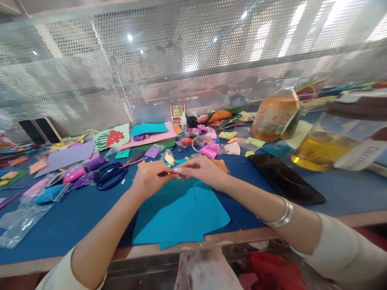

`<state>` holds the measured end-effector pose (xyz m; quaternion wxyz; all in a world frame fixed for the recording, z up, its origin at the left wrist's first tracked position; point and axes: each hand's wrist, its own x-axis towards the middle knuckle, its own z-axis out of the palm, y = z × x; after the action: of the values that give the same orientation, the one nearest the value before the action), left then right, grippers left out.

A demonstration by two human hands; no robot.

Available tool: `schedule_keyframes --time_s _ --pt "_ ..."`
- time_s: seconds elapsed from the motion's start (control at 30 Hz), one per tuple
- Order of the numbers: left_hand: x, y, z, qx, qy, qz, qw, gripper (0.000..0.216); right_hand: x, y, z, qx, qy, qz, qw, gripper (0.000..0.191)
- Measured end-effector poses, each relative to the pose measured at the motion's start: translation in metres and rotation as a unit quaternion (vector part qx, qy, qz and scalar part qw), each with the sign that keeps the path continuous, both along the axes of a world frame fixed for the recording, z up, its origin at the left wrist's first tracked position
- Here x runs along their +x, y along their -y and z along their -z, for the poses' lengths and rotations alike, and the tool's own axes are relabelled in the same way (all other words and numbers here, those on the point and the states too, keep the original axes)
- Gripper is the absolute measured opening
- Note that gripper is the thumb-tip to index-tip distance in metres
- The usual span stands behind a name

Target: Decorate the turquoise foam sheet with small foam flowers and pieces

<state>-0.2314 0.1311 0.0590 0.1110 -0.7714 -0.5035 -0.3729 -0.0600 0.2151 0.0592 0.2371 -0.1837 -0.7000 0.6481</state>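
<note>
My left hand point(151, 177) and my right hand point(202, 171) meet fingertip to fingertip above the far part of a bright blue sheet of paper point(178, 213). Both are closed in a pinch. Whatever lies between the fingertips is too small and too hidden to name. A silvery bangle point(284, 213) circles my right wrist. Left of my left hand lie dark blue-handled scissors point(111, 176), their blades pointing toward the back. Just beyond the fingers rests a small clear bag with pale yellow clay point(169, 158).
Bags of pink clay point(210, 150) and purple clay point(95, 163) are strewn across the blue tabletop. A black phone point(286, 177) lies to the right, near a tea bottle point(275, 114) and a jug of yellow liquid point(326, 145). Behind stands a perforated metal screen point(187, 52).
</note>
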Motion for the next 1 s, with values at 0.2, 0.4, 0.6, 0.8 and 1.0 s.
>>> schedule_keyframes --time_s 0.2,0.4,0.6,0.8,1.0 --pt "0.005 -0.001 0.001 0.057 -0.099 0.029 0.993 0.04 0.001 0.004 0.0 0.117 0.063 -0.064 0.989 0.039" --pt "0.018 0.003 0.001 0.132 -0.063 -0.016 0.989 0.027 -0.001 0.004 0.0 0.051 -0.017 -0.009 0.998 0.037" --pt "0.019 0.002 0.002 0.159 -0.11 -0.026 0.981 0.01 -0.002 0.003 -0.005 -0.097 -0.049 0.028 0.994 0.035" --pt "0.009 -0.002 0.003 0.095 -0.114 -0.028 0.988 0.017 -0.001 0.0 -0.003 -0.153 -0.057 -0.009 0.987 0.032" --pt "0.013 0.001 -0.001 0.035 -0.088 -0.026 0.995 0.023 -0.001 0.002 -0.004 -0.086 -0.025 -0.003 0.996 0.026"
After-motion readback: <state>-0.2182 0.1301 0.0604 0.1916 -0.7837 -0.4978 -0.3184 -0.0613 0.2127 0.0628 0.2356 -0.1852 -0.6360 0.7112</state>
